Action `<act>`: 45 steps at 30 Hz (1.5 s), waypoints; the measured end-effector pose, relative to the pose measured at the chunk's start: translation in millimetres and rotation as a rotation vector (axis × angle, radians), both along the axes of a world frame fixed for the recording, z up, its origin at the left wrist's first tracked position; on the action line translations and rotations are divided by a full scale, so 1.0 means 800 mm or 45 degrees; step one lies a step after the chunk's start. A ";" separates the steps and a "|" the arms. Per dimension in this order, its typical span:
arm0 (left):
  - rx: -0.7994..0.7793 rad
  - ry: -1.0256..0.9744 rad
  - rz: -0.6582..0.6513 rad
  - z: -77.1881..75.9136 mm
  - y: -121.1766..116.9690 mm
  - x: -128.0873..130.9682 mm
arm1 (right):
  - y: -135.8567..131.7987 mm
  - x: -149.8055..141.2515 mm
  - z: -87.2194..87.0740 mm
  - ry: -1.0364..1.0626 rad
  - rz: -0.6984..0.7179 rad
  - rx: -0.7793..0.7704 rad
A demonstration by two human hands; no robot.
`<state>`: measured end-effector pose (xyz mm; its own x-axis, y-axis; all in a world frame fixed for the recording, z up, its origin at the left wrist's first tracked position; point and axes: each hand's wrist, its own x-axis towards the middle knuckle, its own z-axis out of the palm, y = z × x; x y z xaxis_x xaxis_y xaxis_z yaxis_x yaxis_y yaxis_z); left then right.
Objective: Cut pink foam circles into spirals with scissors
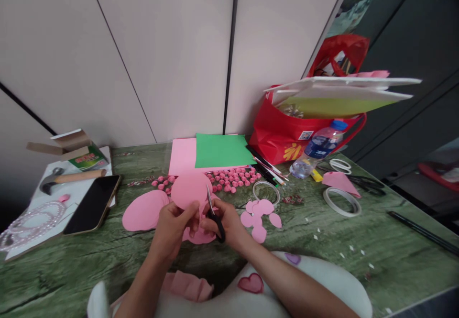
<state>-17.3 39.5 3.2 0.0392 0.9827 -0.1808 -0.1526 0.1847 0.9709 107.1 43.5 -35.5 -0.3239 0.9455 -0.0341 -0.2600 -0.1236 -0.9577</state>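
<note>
My left hand [181, 218] pinches the lower edge of a round pink paper piece [191, 190], held up over the table. In my right hand [223, 218] is a pair of scissors [214, 215] with black handles, its blades pointing up along the right edge of the paper. A narrow pink strip hangs between my hands. Left of them lies a stack of pink paper ovals [142, 211]. More pink paper lies below my hands, partly hidden. Small pink petal cutouts [257, 218] are spread to the right. Behind the paper sit several small pink rolled pieces [229, 179].
Green paper [225, 150] and pink paper [182, 155] lie by the wall. A red bag [272, 131], a water bottle [317, 150] and tape rolls [342, 202] are at right. A phone [92, 204], a hammer [71, 178] and beads [34, 222] are at left.
</note>
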 end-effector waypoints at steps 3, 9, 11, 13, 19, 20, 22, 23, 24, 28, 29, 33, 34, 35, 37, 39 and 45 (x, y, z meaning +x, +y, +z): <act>-0.009 -0.035 -0.017 0.001 0.001 0.000 | -0.001 0.000 0.002 0.008 -0.004 0.003; 0.018 0.009 -0.001 -0.003 0.001 -0.001 | -0.003 -0.001 0.006 0.001 -0.006 -0.036; 0.025 0.064 0.046 -0.003 0.000 -0.001 | -0.003 -0.001 0.006 0.000 0.011 -0.040; 0.005 0.122 0.091 -0.002 0.000 -0.002 | -0.003 -0.001 0.005 0.003 0.029 -0.041; -0.076 0.203 0.101 0.004 0.000 -0.001 | -0.002 0.000 0.003 0.032 0.031 -0.009; -0.086 0.209 0.094 0.005 0.000 -0.001 | -0.001 0.000 0.002 0.040 0.026 -0.001; -0.096 0.212 0.089 0.007 0.000 0.000 | 0.000 0.001 0.000 0.051 0.017 0.017; -0.096 0.212 0.090 0.007 0.000 0.000 | 0.000 0.001 0.000 0.055 0.015 0.025; -0.098 0.213 0.093 0.008 0.000 0.001 | 0.000 0.001 0.000 0.057 0.013 0.030; -0.122 0.221 0.097 0.007 0.000 0.000 | 0.000 0.002 0.002 0.063 0.016 0.016; -0.122 0.217 0.097 0.007 0.000 0.000 | 0.000 0.002 0.002 0.064 0.017 0.007; -0.100 0.201 0.088 0.005 0.000 -0.001 | 0.001 0.001 0.001 0.068 0.011 -0.012; -0.096 0.204 0.086 0.005 0.000 -0.002 | 0.001 0.001 0.000 0.062 0.006 -0.015; -0.091 0.207 0.084 0.005 0.000 -0.002 | 0.001 0.001 0.000 0.054 0.002 -0.016; -0.078 0.205 0.083 0.005 0.001 -0.001 | 0.001 0.002 -0.001 0.027 -0.005 -0.016; -0.067 0.188 0.083 0.005 0.001 -0.001 | 0.001 0.002 0.000 0.012 -0.008 -0.014; -0.051 0.186 0.087 0.006 0.001 -0.001 | -0.001 0.001 0.005 -0.003 -0.019 -0.034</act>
